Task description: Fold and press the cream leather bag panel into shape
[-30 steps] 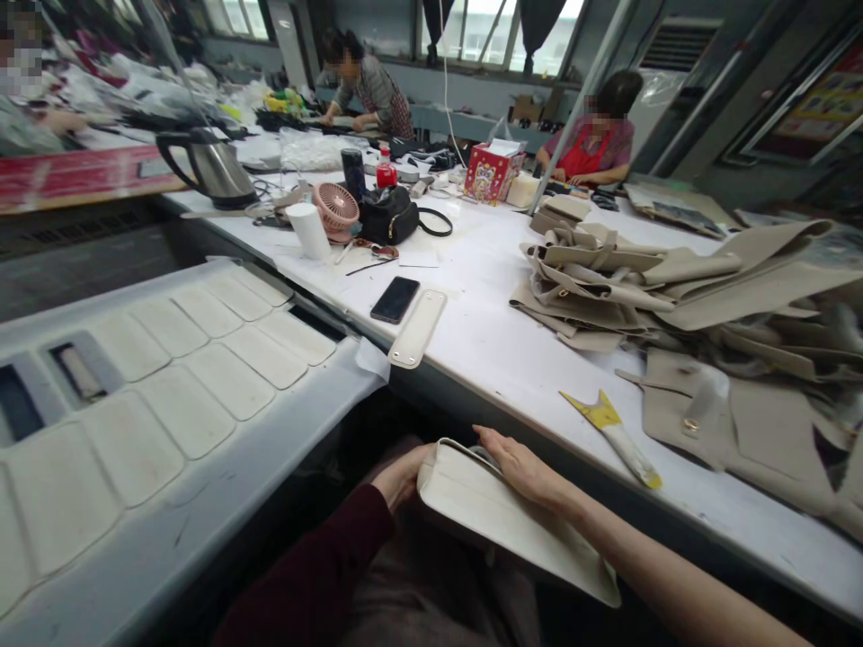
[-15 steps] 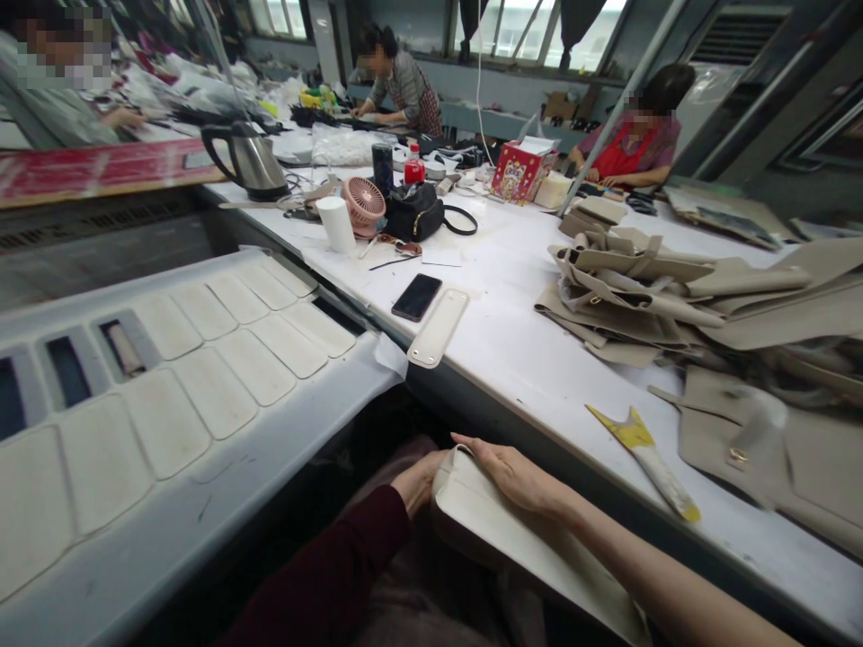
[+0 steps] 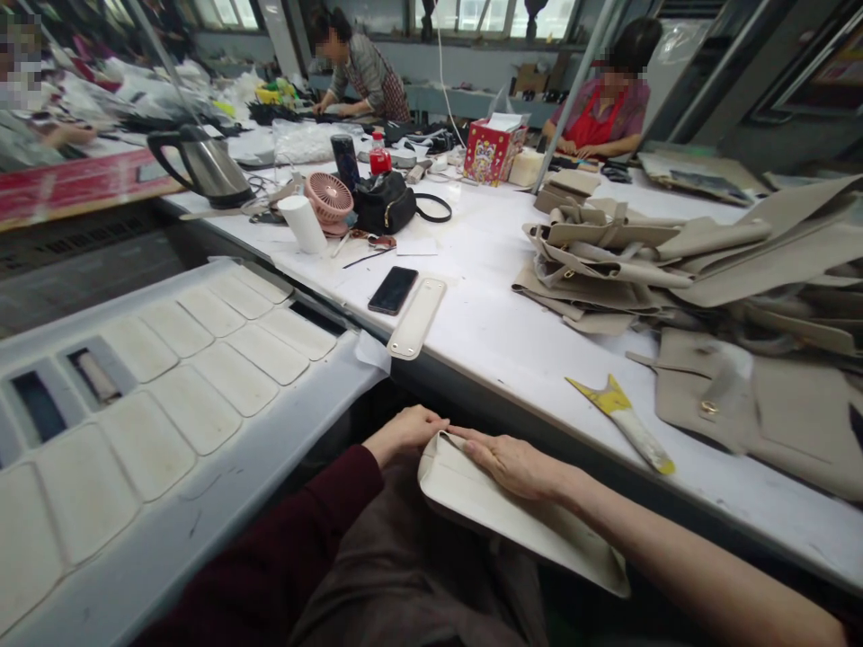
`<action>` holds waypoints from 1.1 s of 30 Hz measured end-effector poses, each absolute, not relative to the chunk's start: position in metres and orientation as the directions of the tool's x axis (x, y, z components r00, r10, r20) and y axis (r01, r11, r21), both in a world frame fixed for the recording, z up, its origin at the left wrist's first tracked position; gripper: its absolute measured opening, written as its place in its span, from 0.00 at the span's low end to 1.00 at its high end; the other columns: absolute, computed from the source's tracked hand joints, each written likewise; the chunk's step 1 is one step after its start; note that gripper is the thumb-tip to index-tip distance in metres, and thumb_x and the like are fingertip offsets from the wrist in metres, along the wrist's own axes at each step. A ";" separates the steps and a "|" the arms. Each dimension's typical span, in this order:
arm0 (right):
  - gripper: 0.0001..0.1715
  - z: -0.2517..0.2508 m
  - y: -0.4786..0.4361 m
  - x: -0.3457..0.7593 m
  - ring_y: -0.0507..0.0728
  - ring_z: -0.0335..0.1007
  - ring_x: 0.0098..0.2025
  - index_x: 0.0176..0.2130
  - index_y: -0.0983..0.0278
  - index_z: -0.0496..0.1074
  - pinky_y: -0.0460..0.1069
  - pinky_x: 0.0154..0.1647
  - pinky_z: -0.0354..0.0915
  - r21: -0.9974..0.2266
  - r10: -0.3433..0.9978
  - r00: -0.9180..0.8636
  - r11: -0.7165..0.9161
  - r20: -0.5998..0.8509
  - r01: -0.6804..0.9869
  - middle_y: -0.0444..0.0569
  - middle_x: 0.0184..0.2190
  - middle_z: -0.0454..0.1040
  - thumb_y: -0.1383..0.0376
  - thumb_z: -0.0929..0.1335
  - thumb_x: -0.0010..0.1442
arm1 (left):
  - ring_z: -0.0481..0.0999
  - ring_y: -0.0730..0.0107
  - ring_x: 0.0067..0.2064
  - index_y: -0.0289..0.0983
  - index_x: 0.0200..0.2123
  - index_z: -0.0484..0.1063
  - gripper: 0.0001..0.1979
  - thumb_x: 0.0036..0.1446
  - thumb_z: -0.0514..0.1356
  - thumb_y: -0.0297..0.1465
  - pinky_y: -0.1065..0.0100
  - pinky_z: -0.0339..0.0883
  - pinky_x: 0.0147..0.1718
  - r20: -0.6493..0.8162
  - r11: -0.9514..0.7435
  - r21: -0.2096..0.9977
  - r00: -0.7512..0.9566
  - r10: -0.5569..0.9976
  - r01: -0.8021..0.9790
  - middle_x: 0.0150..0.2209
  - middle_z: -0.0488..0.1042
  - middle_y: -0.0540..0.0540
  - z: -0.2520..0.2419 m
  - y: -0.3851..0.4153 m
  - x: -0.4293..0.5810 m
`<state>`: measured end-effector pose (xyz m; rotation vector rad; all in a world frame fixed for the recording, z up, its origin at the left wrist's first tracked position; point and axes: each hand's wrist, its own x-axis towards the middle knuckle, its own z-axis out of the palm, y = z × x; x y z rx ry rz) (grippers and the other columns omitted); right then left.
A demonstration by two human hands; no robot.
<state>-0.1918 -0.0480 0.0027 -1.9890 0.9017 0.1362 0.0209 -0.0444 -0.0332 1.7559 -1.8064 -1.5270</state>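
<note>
A cream leather bag piece (image 3: 485, 512), with a boxy rounded end, lies slanting across my lap below the table edge. My right hand (image 3: 516, 465) lies over its upper side and holds it, fingers pointing toward the far corner. At that corner my left hand (image 3: 408, 431) is closed, its curled fingertips meeting the right fingertips at the edge of the piece. Whatever is pinched between them is too small to make out. On the table ahead are a cream strip with metal studs (image 3: 418, 319) and a black phone (image 3: 393, 290).
Left of me a grey rack (image 3: 222, 485) holds rows of cream panels (image 3: 195, 409). Taupe bag parts (image 3: 627, 261) pile up at right, near a yellow-and-white scraper-like tool (image 3: 624, 422). A kettle (image 3: 202, 166), pink fan (image 3: 329, 199) and black pouch (image 3: 384, 205) stand farther back. Co-workers sit beyond.
My left hand has moved from beside the piece up to its far corner, meeting the right fingertips. The right hand keeps its hold. The whole view has shifted slightly.
</note>
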 end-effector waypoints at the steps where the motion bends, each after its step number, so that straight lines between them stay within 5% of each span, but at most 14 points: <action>1: 0.35 0.003 -0.047 -0.199 0.69 0.67 0.57 0.67 0.50 0.51 0.64 0.58 0.60 -0.700 -0.539 0.723 -0.305 -0.433 -0.646 0.51 0.60 0.68 0.43 0.51 0.66 | 0.74 0.61 0.37 0.29 0.40 0.79 0.31 0.59 0.52 0.52 0.66 0.65 0.36 -0.475 -0.222 0.760 -0.290 -0.831 -0.610 0.34 0.78 0.42 -0.027 -0.049 0.024; 7: 0.34 0.003 -0.044 -0.242 0.68 0.64 0.60 0.66 0.47 0.51 0.63 0.62 0.56 -0.731 -0.497 0.710 -0.199 -0.499 -0.653 0.47 0.64 0.63 0.43 0.55 0.65 | 0.74 0.64 0.36 0.35 0.39 0.81 0.24 0.49 0.63 0.49 0.70 0.63 0.33 -0.490 -0.067 0.769 -0.518 -0.701 -0.636 0.34 0.80 0.46 0.013 -0.061 0.018; 19: 0.33 0.026 -0.042 -0.320 0.64 0.61 0.63 0.64 0.49 0.58 0.55 0.64 0.56 -0.719 -0.401 0.635 0.092 -0.660 -0.689 0.38 0.62 0.64 0.44 0.60 0.64 | 0.70 0.68 0.28 0.34 0.38 0.81 0.22 0.47 0.64 0.44 0.72 0.61 0.24 -0.702 -0.071 0.660 -0.581 -0.411 -0.748 0.28 0.77 0.46 0.017 -0.092 0.010; 27: 0.32 0.003 -0.049 -0.285 0.66 0.73 0.49 0.59 0.53 0.67 0.57 0.51 0.65 -0.726 -0.551 0.625 -0.048 -0.553 -0.686 0.51 0.49 0.77 0.45 0.63 0.61 | 0.75 0.64 0.33 0.41 0.34 0.82 0.20 0.47 0.64 0.49 0.71 0.60 0.28 -0.684 0.185 0.550 -0.566 -0.460 -0.814 0.29 0.79 0.48 0.023 -0.097 -0.015; 33: 0.31 0.012 -0.053 -0.245 0.70 0.69 0.54 0.64 0.50 0.59 0.63 0.52 0.62 -0.713 -0.461 0.720 -0.232 -0.518 -0.662 0.51 0.57 0.71 0.47 0.55 0.66 | 0.76 0.61 0.36 0.46 0.36 0.81 0.24 0.44 0.62 0.56 0.70 0.59 0.29 -0.673 0.253 0.451 -0.512 -0.533 -0.856 0.32 0.80 0.49 0.025 -0.091 -0.022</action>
